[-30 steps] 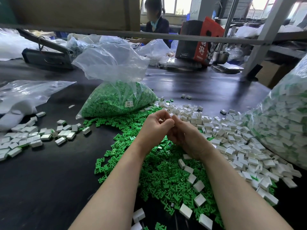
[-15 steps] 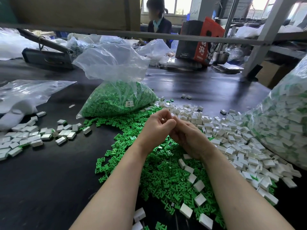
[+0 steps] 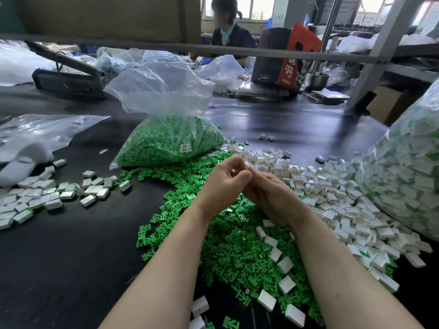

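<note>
Over the loose green pieces (image 3: pixel 228 245) our left hand (image 3: pixel 224 186) and right hand (image 3: pixel 270 198) meet with fingers curled together; we cannot tell what they hold. White pieces (image 3: pixel 332 198) lie just to the right. Behind, the bag (image 3: pixel 166 143) carries a label (image 3: pixel 186 147) too small to read. The red box (image 3: pixel 306 41) shows Chinese characters.

Factory assy bench: bulk parts bags (image 3: pixel 403 181).
</note>
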`<state>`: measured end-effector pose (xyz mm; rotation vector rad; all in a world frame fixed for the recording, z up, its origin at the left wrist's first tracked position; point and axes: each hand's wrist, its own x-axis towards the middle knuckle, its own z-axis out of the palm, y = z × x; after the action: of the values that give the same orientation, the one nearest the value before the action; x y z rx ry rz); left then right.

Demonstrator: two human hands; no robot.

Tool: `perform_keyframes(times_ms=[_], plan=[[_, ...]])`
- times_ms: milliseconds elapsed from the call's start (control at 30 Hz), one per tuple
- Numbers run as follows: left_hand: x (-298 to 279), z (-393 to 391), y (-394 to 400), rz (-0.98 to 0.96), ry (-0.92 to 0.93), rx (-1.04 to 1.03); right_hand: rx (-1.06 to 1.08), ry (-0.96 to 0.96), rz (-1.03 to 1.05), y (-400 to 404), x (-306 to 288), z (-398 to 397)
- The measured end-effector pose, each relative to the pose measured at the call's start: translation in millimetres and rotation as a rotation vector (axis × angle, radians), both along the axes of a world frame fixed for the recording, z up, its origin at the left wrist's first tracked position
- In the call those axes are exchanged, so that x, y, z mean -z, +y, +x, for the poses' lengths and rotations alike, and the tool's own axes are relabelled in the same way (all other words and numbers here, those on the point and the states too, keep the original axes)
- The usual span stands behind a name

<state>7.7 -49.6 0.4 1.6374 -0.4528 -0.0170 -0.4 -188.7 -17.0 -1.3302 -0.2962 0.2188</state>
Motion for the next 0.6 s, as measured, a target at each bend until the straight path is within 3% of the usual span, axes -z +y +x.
perform_keyframes(times_ms=[600], plan=[[0.2,2.7,6.1,0.009,0.021,0.040,0.005,0.007,-0.050,1.8,2.1,3.5]])
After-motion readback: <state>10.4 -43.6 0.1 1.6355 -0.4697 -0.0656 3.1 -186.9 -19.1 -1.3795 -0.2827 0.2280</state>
